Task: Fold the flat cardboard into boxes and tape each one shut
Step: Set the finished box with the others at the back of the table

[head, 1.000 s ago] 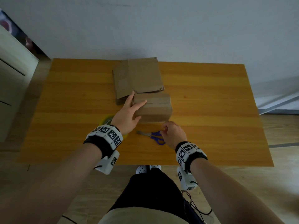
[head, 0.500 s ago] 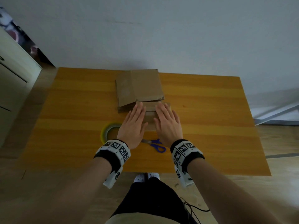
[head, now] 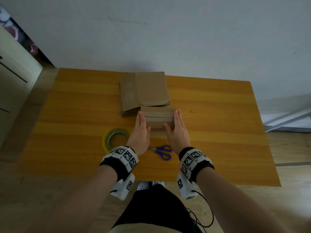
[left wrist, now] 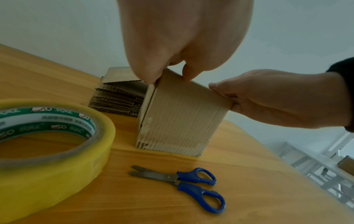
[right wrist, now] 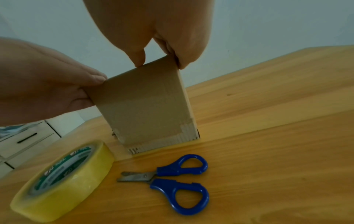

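Note:
A small folded cardboard box (head: 159,119) stands in the middle of the wooden table (head: 218,132), with a strip of tape along its top. My left hand (head: 140,132) lies with straight fingers flat against the box's left end, thumb on the near face. On the right end my right hand (head: 176,132) presses the same way. In the left wrist view the left hand (left wrist: 172,37) touches the box (left wrist: 178,118) at its top left corner. The right hand (right wrist: 153,30) meets the box (right wrist: 149,106) at its top right corner. A stack of flat cardboard (head: 144,91) lies just behind.
A yellow tape roll (head: 116,138) lies left of my left wrist. Blue-handled scissors (head: 160,151) lie between my wrists, close to the box. A white cabinet (head: 13,81) stands left of the table, and a metal frame (head: 286,118) at the right.
Both hands have slid off the box's top and apart, down onto its left and right ends. A second ago the right hand was down by the scissors.

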A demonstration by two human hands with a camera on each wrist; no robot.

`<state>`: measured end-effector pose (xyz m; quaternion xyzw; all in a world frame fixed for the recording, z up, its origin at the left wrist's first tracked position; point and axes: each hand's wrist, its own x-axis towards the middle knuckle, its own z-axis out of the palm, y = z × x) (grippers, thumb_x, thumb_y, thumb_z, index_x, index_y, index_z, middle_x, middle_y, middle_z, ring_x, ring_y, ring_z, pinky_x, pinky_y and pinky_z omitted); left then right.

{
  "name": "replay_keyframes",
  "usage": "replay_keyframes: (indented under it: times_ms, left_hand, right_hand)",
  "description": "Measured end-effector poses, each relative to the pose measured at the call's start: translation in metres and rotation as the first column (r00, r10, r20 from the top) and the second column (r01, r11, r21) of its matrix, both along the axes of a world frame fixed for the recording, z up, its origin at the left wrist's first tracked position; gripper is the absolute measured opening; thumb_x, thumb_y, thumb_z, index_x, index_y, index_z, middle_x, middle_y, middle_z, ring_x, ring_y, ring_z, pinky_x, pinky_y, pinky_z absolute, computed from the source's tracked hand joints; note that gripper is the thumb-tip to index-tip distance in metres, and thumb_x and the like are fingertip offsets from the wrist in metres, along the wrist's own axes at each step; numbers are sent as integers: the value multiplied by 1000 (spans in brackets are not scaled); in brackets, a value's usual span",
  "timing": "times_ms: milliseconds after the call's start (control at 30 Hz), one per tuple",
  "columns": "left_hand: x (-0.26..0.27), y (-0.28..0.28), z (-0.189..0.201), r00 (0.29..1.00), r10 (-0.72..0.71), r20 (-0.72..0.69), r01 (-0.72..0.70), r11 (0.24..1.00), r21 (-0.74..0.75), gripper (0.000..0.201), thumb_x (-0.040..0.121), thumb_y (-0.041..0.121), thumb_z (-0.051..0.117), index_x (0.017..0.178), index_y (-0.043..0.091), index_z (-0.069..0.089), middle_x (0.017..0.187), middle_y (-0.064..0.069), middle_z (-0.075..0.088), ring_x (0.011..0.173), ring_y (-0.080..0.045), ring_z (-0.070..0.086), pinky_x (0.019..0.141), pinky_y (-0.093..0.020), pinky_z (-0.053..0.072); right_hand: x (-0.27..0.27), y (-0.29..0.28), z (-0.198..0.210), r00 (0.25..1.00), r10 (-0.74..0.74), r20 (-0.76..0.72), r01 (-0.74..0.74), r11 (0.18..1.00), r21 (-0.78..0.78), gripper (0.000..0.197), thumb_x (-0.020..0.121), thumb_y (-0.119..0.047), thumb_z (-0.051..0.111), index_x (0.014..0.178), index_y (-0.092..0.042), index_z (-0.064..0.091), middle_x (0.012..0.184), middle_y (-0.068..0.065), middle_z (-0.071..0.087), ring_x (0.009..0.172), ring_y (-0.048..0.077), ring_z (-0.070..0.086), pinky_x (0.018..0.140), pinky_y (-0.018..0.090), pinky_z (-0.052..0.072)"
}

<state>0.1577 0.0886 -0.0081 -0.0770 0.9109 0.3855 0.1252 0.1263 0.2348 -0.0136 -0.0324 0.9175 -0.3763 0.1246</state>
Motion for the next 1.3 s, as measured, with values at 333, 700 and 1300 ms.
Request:
replay_keyframes:
  times_ms: [333,700,1300]
  left_hand:
    - [-5,9,2,991,134,24,-135,989,58,64,101,32,28,149,10,-10,158,-6,-8,143,-21,15,108,-27,24]
    - [-12,16,1,970,230,81,-239,961,142,69,100,36,31,148,8,-9,158,-8,-6,144,-23,-1,115,-33,4]
    - [-26,-13,1,904,396,161,-428,840,333,30,99,29,40,117,5,40,98,0,52,87,-13,47,71,-22,38]
  right_hand:
    - [-5,-5,0,984,-153,88,162,981,-106,78,93,-34,58,152,-17,10,152,7,34,136,23,37,109,40,37]
    - [-7,-6,7,964,-189,187,223,958,-178,63,99,-21,46,152,-16,11,147,10,40,129,24,43,102,30,38]
    - [-16,3,5,927,-186,327,266,938,-221,56,95,-37,52,144,-14,36,135,6,51,121,24,50,100,37,45]
